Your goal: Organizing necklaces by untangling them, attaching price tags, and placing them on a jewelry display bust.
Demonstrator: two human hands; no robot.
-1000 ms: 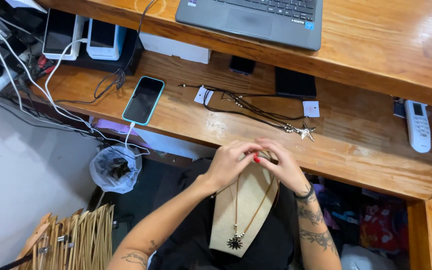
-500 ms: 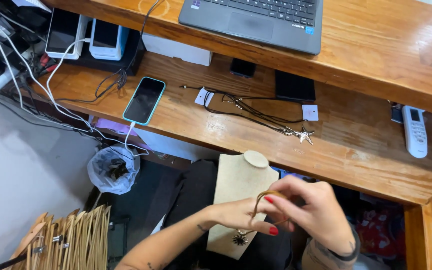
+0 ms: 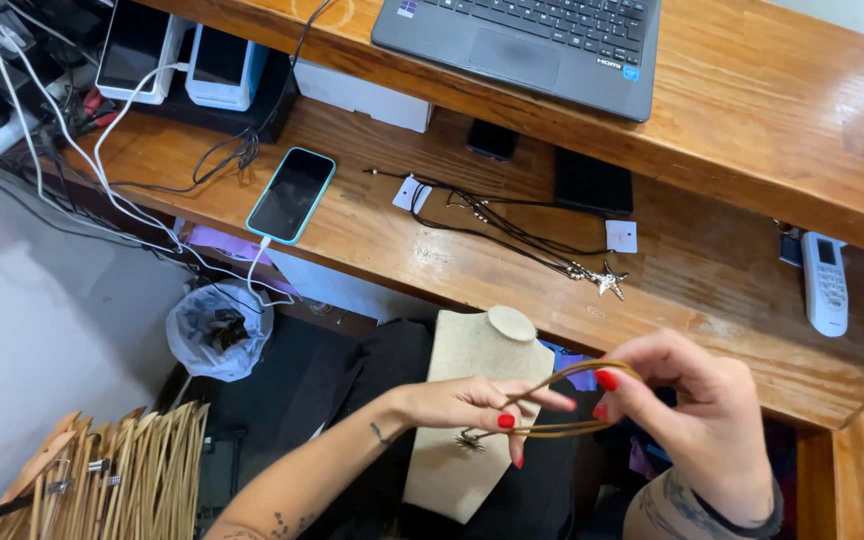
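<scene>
Presently both hands work a brown cord necklace point(image 3: 562, 400) just in front of a beige linen display bust point(image 3: 472, 400), which stands in the near centre below the desk edge. The left hand point(image 3: 457, 405) pinches the lower run of the cord between thumb and fingers, close to a small dark sun-shaped pendant point(image 3: 470, 438) that hangs against the bust. The right hand point(image 3: 697, 415) grips the far end of the loop in its fingertips, holding it open and taut; neither hand is free.

Judgement: the loop handles best if kept wide and untwisted, with the pendant facing outward and the cord strands parallel. A light pinch should suffice, since the cord looks thin and liable to kink.

Surroundings: on the wooden desk point(image 3: 752, 300) beyond lies a second dark necklace with a silver starfish pendant point(image 3: 609, 280), two small white tags beside it, a phone in a turquoise case point(image 3: 292, 195) on a white charging cable, a white remote control point(image 3: 825, 283) to the right, and a grey laptop point(image 3: 532, 40) on the far upper shelf.

Obstructions: the desk edge sits close above the bust. A wicker basket point(image 3: 122, 470) near left and a bin lined with a plastic bag point(image 3: 217, 330) stand well apart from the work.
</scene>
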